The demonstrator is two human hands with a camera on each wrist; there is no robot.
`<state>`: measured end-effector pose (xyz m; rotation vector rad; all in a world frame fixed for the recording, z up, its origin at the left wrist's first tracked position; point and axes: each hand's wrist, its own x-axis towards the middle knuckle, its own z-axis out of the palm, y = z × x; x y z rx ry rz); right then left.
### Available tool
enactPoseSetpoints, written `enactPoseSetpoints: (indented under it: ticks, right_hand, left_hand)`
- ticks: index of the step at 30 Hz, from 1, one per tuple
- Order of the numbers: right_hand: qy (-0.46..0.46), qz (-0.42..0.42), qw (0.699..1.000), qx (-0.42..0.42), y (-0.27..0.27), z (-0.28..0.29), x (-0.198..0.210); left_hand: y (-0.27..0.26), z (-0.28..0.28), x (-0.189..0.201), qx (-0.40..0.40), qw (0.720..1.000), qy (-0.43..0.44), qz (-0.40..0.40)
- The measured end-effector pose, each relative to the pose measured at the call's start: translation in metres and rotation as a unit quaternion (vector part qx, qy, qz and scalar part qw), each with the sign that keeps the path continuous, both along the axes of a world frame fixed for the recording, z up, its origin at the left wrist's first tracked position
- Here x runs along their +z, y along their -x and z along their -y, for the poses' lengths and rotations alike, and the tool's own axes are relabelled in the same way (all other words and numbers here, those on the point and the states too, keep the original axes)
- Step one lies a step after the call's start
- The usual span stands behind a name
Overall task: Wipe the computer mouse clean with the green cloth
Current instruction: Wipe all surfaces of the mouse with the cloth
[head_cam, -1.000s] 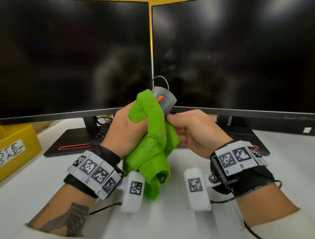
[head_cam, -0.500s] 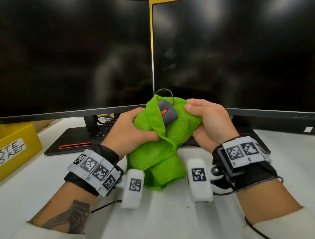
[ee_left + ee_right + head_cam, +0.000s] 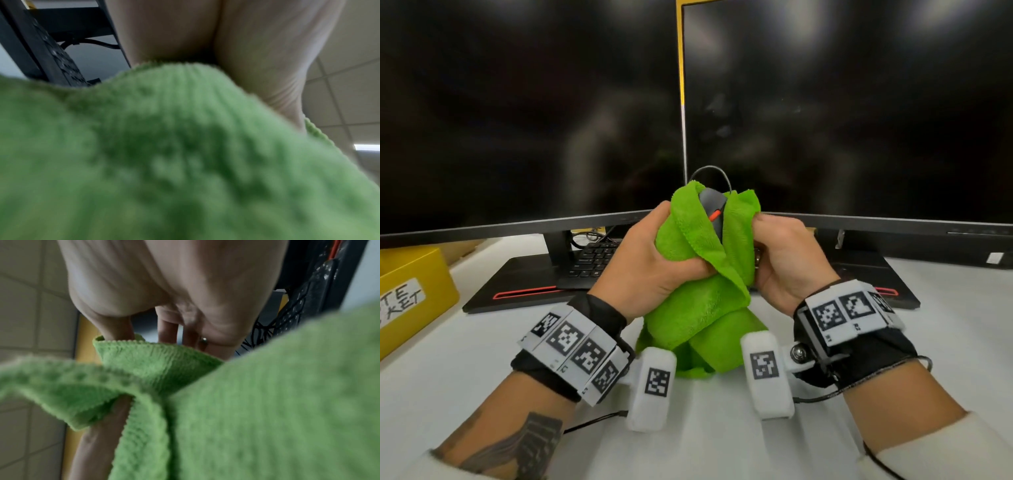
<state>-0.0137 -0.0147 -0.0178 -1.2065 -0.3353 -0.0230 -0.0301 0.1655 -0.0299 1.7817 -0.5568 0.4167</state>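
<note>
A grey computer mouse (image 3: pixel 713 205) with an orange wheel stands nose-up above the desk, wrapped on both sides by the green cloth (image 3: pixel 698 301); its cable loops up behind it. My left hand (image 3: pixel 654 260) grips the cloth around the mouse's left side. My right hand (image 3: pixel 780 253) grips the cloth against the right side. The cloth's tail hangs down between my wrists. In the left wrist view the green cloth (image 3: pixel 185 154) fills most of the frame under my palm. In the right wrist view the green cloth (image 3: pixel 246 402) folds over my fingers (image 3: pixel 168 331). The mouse's body is mostly hidden.
Two dark monitors (image 3: pixel 842 113) stand close behind the hands. A black keyboard (image 3: pixel 592 260) lies under the left monitor on its stand base (image 3: pixel 517 291). A yellow bin (image 3: pixel 410 291) sits at the left edge of the white desk (image 3: pixel 705 445).
The cloth has been drawn up around both sides of the mouse. My right hand moved from the exposed mouse to gripping the cloth over its right side, and the bundle has lowered a little.
</note>
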Motion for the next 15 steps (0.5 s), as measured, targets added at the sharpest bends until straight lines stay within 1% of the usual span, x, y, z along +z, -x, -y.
enactPoseSetpoints:
  ticks: [2,5,8,11,15]
  right_hand:
    - [-0.005,-0.010,1.000,-0.004,0.003,-0.005,0.001]
    - [-0.030,0.017,0.998,-0.049,0.001,-0.012,0.000]
    - [-0.020,0.027,0.996,-0.088,0.000,-0.015,-0.002]
    - [0.003,0.036,0.996,-0.081,-0.004,-0.013,-0.004]
    - [-0.014,0.035,0.997,-0.065,-0.008,-0.005,-0.005]
  left_hand:
    - [0.002,0.000,0.004,0.003,1.000,-0.009,0.004]
    - [0.001,-0.002,0.006,0.013,0.999,-0.040,0.002]
    - [-0.004,-0.007,0.004,0.037,0.996,-0.086,0.007]
    - [-0.004,-0.008,0.001,0.056,0.993,-0.104,0.014]
    - [-0.004,-0.002,0.002,0.076,0.993,-0.089,0.010]
